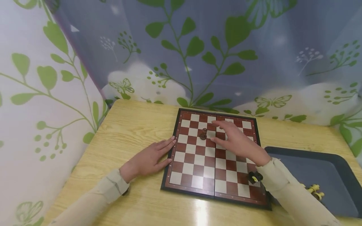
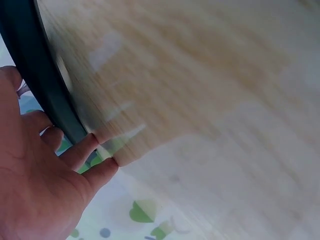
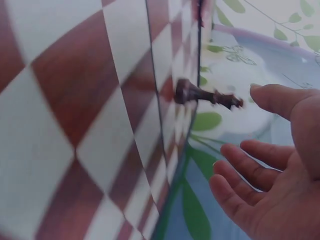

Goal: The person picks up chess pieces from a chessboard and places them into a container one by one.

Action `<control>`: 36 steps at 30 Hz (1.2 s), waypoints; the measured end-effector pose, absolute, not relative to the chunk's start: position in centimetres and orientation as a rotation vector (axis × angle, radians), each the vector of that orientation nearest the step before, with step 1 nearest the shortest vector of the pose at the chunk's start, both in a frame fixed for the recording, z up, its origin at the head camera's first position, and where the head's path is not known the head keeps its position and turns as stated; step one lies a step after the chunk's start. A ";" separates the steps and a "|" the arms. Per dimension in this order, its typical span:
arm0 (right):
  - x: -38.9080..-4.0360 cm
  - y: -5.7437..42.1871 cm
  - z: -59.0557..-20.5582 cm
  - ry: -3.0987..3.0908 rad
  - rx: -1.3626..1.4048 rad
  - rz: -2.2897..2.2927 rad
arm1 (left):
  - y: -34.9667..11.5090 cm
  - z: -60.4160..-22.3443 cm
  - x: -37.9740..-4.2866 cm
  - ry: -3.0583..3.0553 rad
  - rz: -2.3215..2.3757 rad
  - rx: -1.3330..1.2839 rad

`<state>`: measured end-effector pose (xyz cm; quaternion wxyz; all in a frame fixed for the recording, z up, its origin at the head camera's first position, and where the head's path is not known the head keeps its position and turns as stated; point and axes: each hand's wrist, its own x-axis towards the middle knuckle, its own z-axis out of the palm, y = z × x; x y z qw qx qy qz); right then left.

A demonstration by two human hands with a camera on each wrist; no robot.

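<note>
A folding chessboard with red-brown and white squares lies on the wooden table. One tall, dark brown chess piece with a crown-like top stands upright on it, left of the centre fold. My right hand hovers over the board just right of that piece. In the right wrist view, its thumb and fingers are spread, and a gap shows between the thumb tip and the piece. My left hand lies flat on the table with its fingertips at the board's left edge; the left wrist view shows its fingers extended by the dark rim.
A dark grey tray sits right of the board, partly hidden by my right sleeve. Several yellow chess pieces and something dark lie in it. A patterned cloth hangs behind the table, and another at the left.
</note>
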<state>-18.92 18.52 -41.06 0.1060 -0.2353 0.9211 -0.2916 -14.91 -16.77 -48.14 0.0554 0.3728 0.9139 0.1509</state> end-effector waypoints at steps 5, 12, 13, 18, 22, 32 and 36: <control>-19.4 17.1 -42.5 2.675 -0.747 -0.864 | -16.5 -48.3 -14.7 2.786 0.455 1.131; -19.1 16.4 -43.7 2.702 -0.743 -0.944 | -16.4 -48.1 -14.4 2.766 0.467 1.133; -19.0 16.4 -43.7 2.714 -0.745 -0.949 | -16.4 -48.1 -14.4 2.767 0.464 1.129; -19.1 16.2 -43.3 2.764 -0.744 -0.971 | -16.3 -48.1 -14.5 2.776 0.464 1.119; -19.2 15.8 -43.3 2.786 -0.747 -0.994 | -16.5 -48.3 -14.4 2.771 0.463 1.108; -18.0 15.4 -42.9 2.873 -0.775 -0.972 | -16.5 -48.3 -14.3 2.765 0.453 1.069; -16.8 15.7 -41.8 2.902 -0.805 -1.051 | -16.6 -48.2 -14.3 2.779 0.464 1.050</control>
